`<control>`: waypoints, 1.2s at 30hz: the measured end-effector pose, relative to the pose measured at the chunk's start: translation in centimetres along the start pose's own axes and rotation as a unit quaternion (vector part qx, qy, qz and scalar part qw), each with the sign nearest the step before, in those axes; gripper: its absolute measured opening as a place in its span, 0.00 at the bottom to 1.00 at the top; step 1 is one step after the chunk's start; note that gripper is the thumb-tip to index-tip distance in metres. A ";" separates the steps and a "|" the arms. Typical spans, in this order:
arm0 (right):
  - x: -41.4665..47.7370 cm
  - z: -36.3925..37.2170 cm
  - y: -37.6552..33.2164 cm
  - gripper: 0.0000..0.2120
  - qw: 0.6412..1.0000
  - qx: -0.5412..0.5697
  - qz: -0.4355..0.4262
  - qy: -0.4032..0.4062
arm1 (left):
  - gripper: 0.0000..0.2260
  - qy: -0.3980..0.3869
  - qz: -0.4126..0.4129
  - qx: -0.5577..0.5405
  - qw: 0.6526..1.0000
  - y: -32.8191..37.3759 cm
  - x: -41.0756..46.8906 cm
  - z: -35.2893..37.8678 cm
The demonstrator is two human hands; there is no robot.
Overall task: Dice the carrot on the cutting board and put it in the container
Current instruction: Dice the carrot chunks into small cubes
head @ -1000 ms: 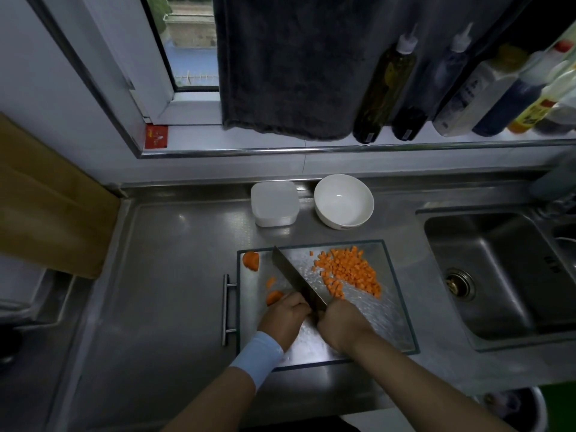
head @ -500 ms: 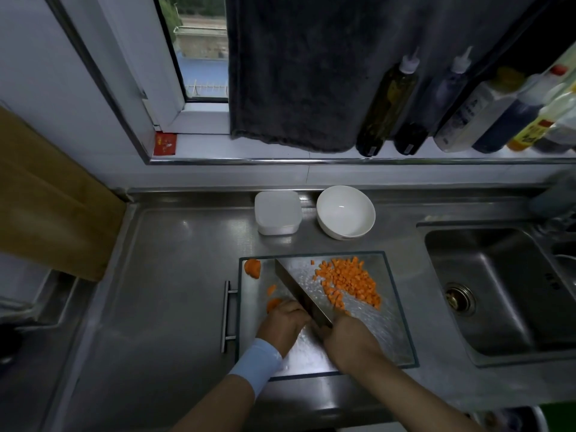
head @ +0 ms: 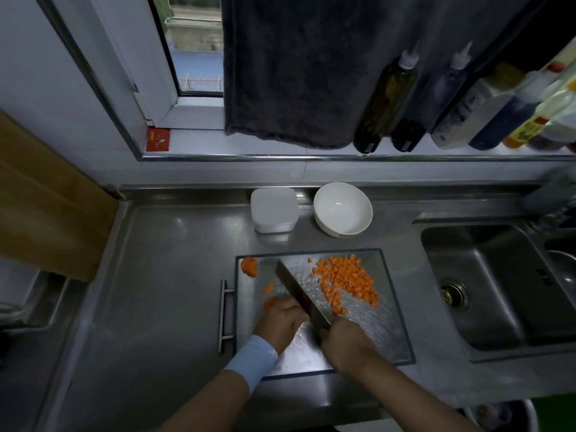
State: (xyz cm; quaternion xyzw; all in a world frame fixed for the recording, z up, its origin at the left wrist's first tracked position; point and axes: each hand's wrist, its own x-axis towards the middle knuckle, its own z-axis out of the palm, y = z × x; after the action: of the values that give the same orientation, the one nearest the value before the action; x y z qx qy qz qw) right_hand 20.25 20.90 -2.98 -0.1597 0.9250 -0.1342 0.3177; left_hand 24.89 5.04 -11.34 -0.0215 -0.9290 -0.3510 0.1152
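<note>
We note the right hand [head: 346, 344] wrapped round the knife [head: 299, 291] handle, blade angled far-left across the cutting board [head: 386, 338]. Curled fingers of the left hand [head: 280, 322] hold a carrot piece [head: 270, 302] beside the blade. On the board's far right, diced carrot [head: 346, 280] heaped; beyond it, the container [head: 273, 213]

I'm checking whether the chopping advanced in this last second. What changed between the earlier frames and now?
Nothing clearly moved; only the view shifted a little. The right hand still grips the knife, blade beside the left hand, which still holds down a carrot piece. The diced pile, container and bowl lie as before.
</note>
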 end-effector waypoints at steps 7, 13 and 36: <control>1.4 -0.5 -1.7 0.13 1.000 0.017 0.009 -0.007 | 0.03 -0.017 -0.063 -0.015 0.998 -0.4 -0.4 0.4; 1.2 -0.5 -1.7 0.11 1.000 0.017 0.012 -0.009 | 0.03 0.013 -0.107 -0.041 0.993 0.4 -1.2 -0.2; -1.6 0.2 -0.5 0.09 0.999 -0.024 0.025 0.034 | 0.05 -0.029 -0.091 0.062 0.994 1.0 -0.6 -0.6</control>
State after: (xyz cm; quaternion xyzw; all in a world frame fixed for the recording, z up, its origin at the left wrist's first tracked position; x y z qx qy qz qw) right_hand 21.67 21.01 -2.04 -0.1395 0.9420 -0.1091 0.2849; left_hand 25.74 5.38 -10.41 0.0602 -0.9499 -0.3013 0.0571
